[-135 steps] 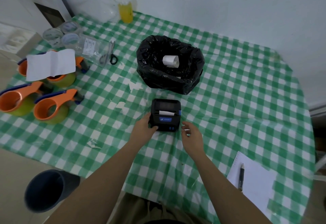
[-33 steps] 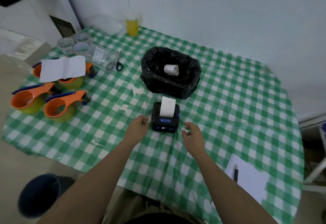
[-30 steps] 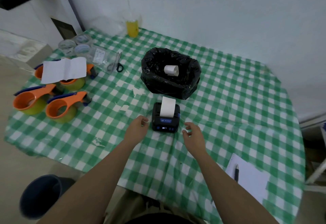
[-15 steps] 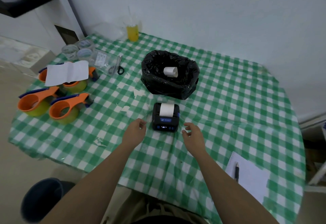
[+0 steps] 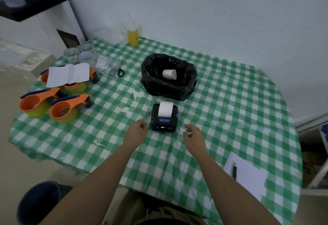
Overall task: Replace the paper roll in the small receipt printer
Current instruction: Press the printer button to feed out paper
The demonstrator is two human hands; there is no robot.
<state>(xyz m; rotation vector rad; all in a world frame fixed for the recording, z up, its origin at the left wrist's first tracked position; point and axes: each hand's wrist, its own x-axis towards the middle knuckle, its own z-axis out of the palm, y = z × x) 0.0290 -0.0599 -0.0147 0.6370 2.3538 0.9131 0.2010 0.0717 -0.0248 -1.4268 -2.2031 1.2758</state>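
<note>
A small black receipt printer (image 5: pixel 164 121) sits on the green checked tablecloth with its lid closed and its display lit. A strip of white paper (image 5: pixel 165 108) sticks out of its top slot. Behind it stands a black bin bag (image 5: pixel 168 86) holding a white paper roll (image 5: pixel 169 74). My left hand (image 5: pixel 136 132) rests just left of the printer, fingers loosely curled, holding nothing. My right hand (image 5: pixel 193 135) hovers just right of it, fingers apart and empty. Neither hand touches the printer.
Three orange tape dispensers (image 5: pixel 64 108) lie at the left, one under a white sheet (image 5: pixel 68 74). Scissors (image 5: pixel 120 69), a clear bag and tape rolls (image 5: pixel 78 54) sit behind them. A yellow drink (image 5: pixel 132 36) stands at the back. Paper with a pen (image 5: pixel 234 171) lies front right. A dark bin (image 5: pixel 38 202) stands on the floor.
Both hands have drawn back from the printer, which the left hand held 4.5 s ago. A paper strip has fed out of the slot. The camera has pulled back and tilted up.
</note>
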